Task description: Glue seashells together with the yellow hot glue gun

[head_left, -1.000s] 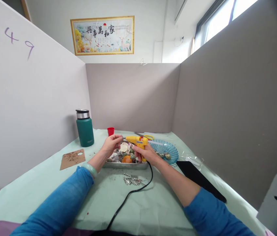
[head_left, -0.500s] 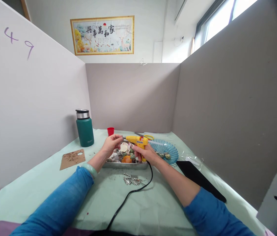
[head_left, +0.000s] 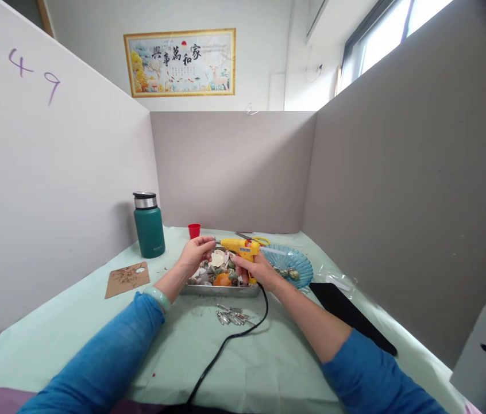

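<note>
My right hand (head_left: 254, 267) is wrapped round the handle of a yellow glue gun (head_left: 238, 246), with a clear glue stick (head_left: 274, 250) poking out of its back. The gun's nozzle points left at the fingertips of my left hand (head_left: 197, 253). Those fingers pinch something small, perhaps metallic, too tiny to name. Both hands hover above a metal tray (head_left: 221, 291) heaped with seashells (head_left: 217, 259), one of them bright orange (head_left: 222, 279). In front of the tray lies a small pile of silvery metal clips (head_left: 232, 315).
A black cord (head_left: 226, 342) runs from the gun toward me. Left stand a green bottle (head_left: 149, 230) and a brown card (head_left: 127, 279). Behind are a red cup (head_left: 194, 231) and yellow-handled scissors (head_left: 260, 240); right, a blue dish (head_left: 305, 267) and a black flat strip (head_left: 355, 316). Partition walls enclose three sides.
Almost nothing differs. Both hands and the glue gun stay in place, the nozzle still at the left fingertips.
</note>
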`<state>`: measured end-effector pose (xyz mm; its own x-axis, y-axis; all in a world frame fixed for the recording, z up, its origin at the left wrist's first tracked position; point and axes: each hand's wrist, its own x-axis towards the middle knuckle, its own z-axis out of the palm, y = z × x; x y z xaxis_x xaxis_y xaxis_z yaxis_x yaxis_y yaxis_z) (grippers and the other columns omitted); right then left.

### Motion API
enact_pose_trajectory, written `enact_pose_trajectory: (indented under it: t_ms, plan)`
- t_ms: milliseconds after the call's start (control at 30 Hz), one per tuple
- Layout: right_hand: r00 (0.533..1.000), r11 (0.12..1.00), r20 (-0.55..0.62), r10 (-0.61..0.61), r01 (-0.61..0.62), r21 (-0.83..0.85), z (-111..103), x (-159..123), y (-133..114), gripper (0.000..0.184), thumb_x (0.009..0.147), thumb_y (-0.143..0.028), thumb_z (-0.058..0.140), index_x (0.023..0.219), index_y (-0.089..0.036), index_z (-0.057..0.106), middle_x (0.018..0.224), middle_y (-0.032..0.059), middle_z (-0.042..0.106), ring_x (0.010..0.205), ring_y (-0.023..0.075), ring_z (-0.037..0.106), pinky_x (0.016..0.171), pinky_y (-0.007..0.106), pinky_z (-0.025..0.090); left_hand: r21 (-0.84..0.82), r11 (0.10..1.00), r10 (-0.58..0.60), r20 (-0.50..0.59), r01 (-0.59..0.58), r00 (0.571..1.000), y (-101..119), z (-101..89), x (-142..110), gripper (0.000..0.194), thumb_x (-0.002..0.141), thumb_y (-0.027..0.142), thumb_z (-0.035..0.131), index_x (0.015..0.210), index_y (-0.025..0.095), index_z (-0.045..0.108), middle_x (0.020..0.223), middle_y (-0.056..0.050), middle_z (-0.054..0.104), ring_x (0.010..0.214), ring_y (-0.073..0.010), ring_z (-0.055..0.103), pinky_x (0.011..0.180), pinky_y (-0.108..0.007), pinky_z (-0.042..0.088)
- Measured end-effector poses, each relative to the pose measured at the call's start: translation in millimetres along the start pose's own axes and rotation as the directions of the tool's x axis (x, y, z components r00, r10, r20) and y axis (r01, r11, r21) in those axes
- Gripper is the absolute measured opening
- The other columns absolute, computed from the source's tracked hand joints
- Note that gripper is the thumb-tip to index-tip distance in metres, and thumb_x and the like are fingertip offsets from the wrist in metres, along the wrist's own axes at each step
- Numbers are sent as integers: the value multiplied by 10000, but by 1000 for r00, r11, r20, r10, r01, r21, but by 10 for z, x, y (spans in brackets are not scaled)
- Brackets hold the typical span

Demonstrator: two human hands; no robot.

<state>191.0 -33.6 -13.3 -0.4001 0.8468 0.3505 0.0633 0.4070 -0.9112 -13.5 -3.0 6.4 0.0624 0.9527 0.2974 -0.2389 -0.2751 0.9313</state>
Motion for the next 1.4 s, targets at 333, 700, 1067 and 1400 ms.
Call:
enact_pose_trajectory:
  t_ms: [333,700,1067,1400]
  plan:
    - [1000,1000,-6,-4,4,-12,2,-4,-8,393,789,-497,614,617,-144,597,540,1,602,378,68,493,415,196,383,-3,1000,-1,16,1,1000,14,14,-15,414,528,302,838,821,129,603,475,72,503,377,-52,421,397,-203,393]
    - [999,1000,-52,-5,6,21,19,14,36,390,779,-497,620,618,-143,593,544,9,609,361,70,482,380,194,366,-2,1000,-8,28,8,1000,6,0,5,372,560,301,831,807,117,624,424,71,478,355,-58,424,395,-197,380]
    - [999,1000,-53,3,-2,16,16,17,41,395,779,-497,618,606,-144,594,521,0,598,358,68,483,383,193,369,-45,998,-35,37,37,999,25,6,-5,378,534,280,840,791,111,620,410,70,466,364,-54,395,397,-201,383]
    - [999,1000,-48,-2,2,-5,6,16,35,409,788,-506,611,608,-139,597,538,7,604,366,69,489,394,190,380,-68,997,-44,49,48,998,30,7,-11,415,512,274,851,805,114,605,445,70,487,366,-52,400,381,-205,374]
